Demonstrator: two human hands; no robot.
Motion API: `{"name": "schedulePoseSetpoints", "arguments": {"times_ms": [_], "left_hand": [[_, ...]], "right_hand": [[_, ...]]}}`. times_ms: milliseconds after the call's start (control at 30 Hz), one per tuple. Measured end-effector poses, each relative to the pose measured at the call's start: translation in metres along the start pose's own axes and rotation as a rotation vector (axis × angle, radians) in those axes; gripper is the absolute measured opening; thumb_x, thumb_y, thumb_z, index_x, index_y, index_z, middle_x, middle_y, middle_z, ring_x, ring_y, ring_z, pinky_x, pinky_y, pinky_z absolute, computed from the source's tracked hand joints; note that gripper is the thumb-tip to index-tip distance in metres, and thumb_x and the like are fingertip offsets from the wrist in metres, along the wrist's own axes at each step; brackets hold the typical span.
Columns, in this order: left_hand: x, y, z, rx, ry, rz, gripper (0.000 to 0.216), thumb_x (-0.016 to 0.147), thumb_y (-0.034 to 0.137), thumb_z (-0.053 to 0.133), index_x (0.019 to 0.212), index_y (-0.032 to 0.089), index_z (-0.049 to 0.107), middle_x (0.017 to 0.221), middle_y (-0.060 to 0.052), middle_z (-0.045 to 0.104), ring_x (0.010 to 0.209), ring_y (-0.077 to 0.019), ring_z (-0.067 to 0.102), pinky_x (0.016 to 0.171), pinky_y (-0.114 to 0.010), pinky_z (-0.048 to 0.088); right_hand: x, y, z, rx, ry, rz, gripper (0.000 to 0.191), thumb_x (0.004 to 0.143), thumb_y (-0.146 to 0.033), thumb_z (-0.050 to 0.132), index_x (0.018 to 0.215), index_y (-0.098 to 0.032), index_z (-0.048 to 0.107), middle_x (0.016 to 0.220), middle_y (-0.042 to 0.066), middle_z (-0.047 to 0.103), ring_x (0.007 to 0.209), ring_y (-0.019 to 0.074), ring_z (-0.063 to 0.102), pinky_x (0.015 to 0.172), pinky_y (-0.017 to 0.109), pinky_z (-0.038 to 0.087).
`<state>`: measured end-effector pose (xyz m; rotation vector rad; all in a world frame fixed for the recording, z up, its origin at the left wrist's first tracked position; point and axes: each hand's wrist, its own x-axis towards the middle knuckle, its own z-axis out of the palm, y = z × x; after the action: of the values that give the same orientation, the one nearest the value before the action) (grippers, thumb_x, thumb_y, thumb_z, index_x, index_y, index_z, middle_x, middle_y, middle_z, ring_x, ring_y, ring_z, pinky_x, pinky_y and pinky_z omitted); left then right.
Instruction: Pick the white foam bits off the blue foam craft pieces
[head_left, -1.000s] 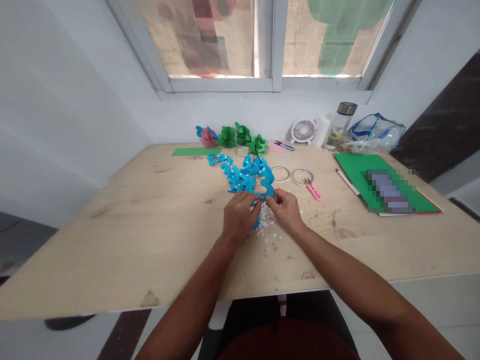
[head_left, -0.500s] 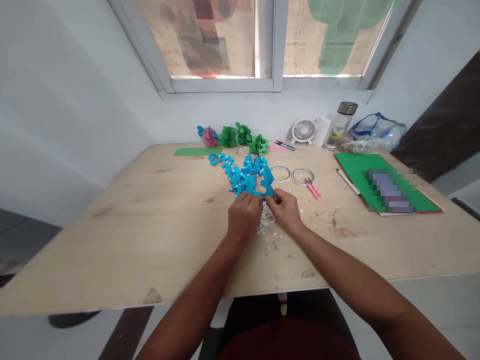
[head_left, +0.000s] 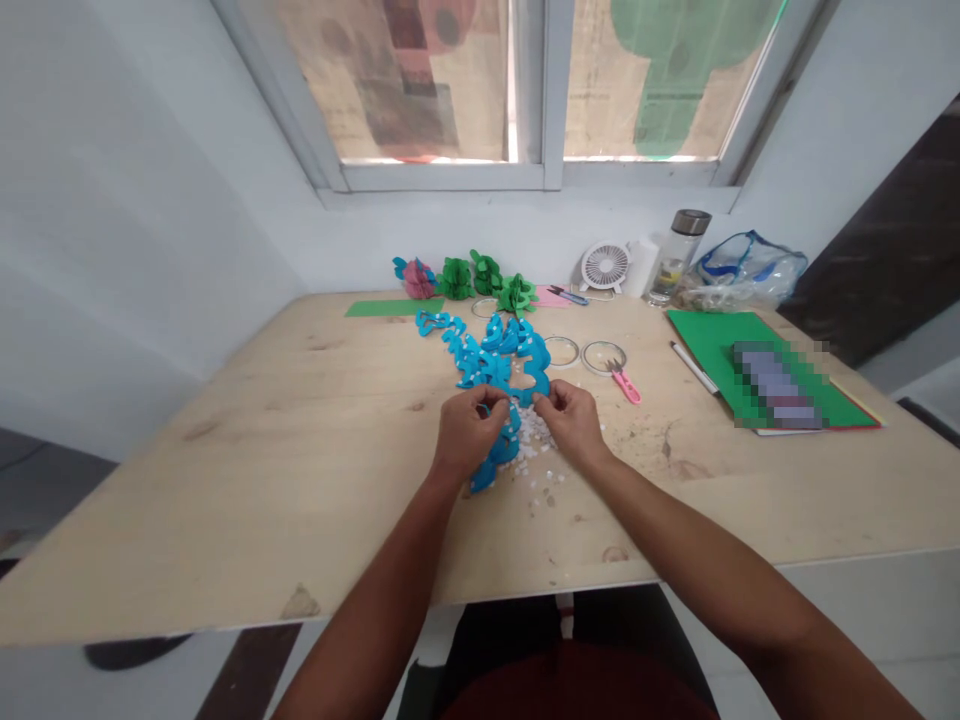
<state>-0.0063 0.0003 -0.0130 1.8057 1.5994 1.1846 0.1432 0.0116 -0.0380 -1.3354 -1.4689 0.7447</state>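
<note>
A pile of blue paper cut-outs [head_left: 499, 350] lies on the wooden table [head_left: 300, 470] just beyond my hands. My left hand [head_left: 466, 432] is closed on a folded blue paper piece [head_left: 495, 455] that sticks out below its fingers. Beside it, my right hand [head_left: 568, 420] pinches the near edge of the blue paper pile. Small white scraps [head_left: 536, 440] are scattered on the table between and under both hands.
Green and pink paper flowers [head_left: 480, 277] stand at the back. Two tape rings [head_left: 581, 351] and pink snips [head_left: 625, 380] lie right of the pile. Further right are green card [head_left: 720, 350], a pen [head_left: 694, 367], a small fan [head_left: 604, 265], a bottle [head_left: 675, 255] and a clear bag [head_left: 750, 270].
My left hand has drawn back towards me, and a folded blue piece now shows below its fingers. My right hand has hardly moved.
</note>
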Motion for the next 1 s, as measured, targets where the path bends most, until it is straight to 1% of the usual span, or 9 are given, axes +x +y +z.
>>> {"name": "schedulePoseSetpoints", "arguments": {"times_ms": [133,267,400,467,533,633,767,867,1000], "left_hand": [[0.001,-0.004,0.001,0.079,-0.108,0.047,0.014,0.068,0.023,0.055,0.058,0.018,0.062,0.058,-0.001,0.063,0.057,-0.0150,0.055,0.057,-0.026,0.042],[0.000,-0.006,0.001,-0.008,-0.205,0.082,0.013,0.066,0.016,0.051,0.067,0.018,0.064,0.064,0.000,0.065,0.058,-0.0138,0.056,0.059,-0.025,0.043],[0.001,-0.005,-0.003,-0.083,-0.282,0.079,0.019,0.073,0.018,0.046,0.074,0.019,0.065,0.055,0.002,0.061,0.050,-0.0126,0.054,0.053,-0.023,0.041],[0.002,-0.004,-0.005,-0.103,-0.252,0.059,0.020,0.077,0.023,0.046,0.072,0.019,0.064,0.050,0.003,0.058,0.047,-0.0120,0.053,0.051,-0.022,0.040],[0.003,-0.003,-0.006,-0.128,-0.153,0.022,0.023,0.078,0.031,0.049,0.066,0.018,0.063,0.051,0.002,0.059,0.050,-0.0126,0.055,0.052,-0.023,0.041],[0.004,-0.002,-0.007,-0.285,-0.011,-0.062,0.023,0.074,0.037,0.058,0.075,0.016,0.066,0.069,-0.002,0.068,0.066,-0.0161,0.062,0.062,-0.025,0.047],[0.003,0.000,-0.004,-0.574,-0.013,-0.167,0.042,0.068,0.039,0.066,0.102,0.015,0.064,0.092,-0.007,0.070,0.086,-0.0205,0.065,0.070,-0.029,0.051],[0.003,-0.001,0.000,-0.637,-0.020,-0.187,0.045,0.067,0.040,0.067,0.104,0.015,0.065,0.090,-0.008,0.070,0.085,-0.0202,0.065,0.073,-0.030,0.052],[0.003,-0.006,0.005,-0.679,0.050,-0.210,0.038,0.065,0.037,0.068,0.096,0.015,0.067,0.081,-0.006,0.070,0.074,-0.0180,0.065,0.071,-0.031,0.052]], "right_hand": [[0.002,0.004,-0.001,0.055,0.005,0.012,0.031,0.072,-0.037,0.055,0.053,-0.019,0.039,0.048,-0.007,0.032,0.048,0.0083,0.030,0.046,0.022,0.023],[0.003,0.006,0.000,0.074,0.000,0.006,0.030,0.072,-0.038,0.055,0.054,-0.019,0.041,0.048,-0.007,0.032,0.048,0.0082,0.030,0.046,0.022,0.024],[0.003,0.006,0.000,0.092,-0.004,0.006,0.031,0.072,-0.039,0.056,0.053,-0.019,0.041,0.048,-0.007,0.031,0.047,0.0080,0.029,0.045,0.022,0.024],[0.002,0.005,0.000,0.101,-0.007,0.006,0.033,0.072,-0.040,0.056,0.052,-0.019,0.040,0.047,-0.007,0.031,0.047,0.0081,0.029,0.045,0.022,0.023],[0.002,0.004,0.000,0.123,-0.037,-0.002,0.032,0.072,-0.040,0.056,0.053,-0.019,0.042,0.047,-0.007,0.031,0.047,0.0083,0.029,0.045,0.022,0.024],[0.000,0.002,0.001,0.160,-0.108,-0.035,0.029,0.073,-0.039,0.056,0.056,-0.018,0.046,0.049,-0.006,0.036,0.049,0.0090,0.033,0.048,0.023,0.027],[-0.004,0.002,0.005,0.194,-0.213,-0.057,0.028,0.074,-0.037,0.056,0.056,-0.018,0.046,0.052,-0.005,0.041,0.050,0.0093,0.036,0.050,0.023,0.030],[-0.006,0.005,0.009,0.194,-0.251,-0.079,0.029,0.073,-0.035,0.057,0.054,-0.019,0.044,0.050,-0.005,0.040,0.050,0.0090,0.036,0.050,0.023,0.031],[-0.008,0.006,0.012,0.196,-0.279,-0.080,0.029,0.073,-0.034,0.057,0.053,-0.019,0.043,0.051,-0.006,0.041,0.050,0.0089,0.036,0.050,0.022,0.031]]}}
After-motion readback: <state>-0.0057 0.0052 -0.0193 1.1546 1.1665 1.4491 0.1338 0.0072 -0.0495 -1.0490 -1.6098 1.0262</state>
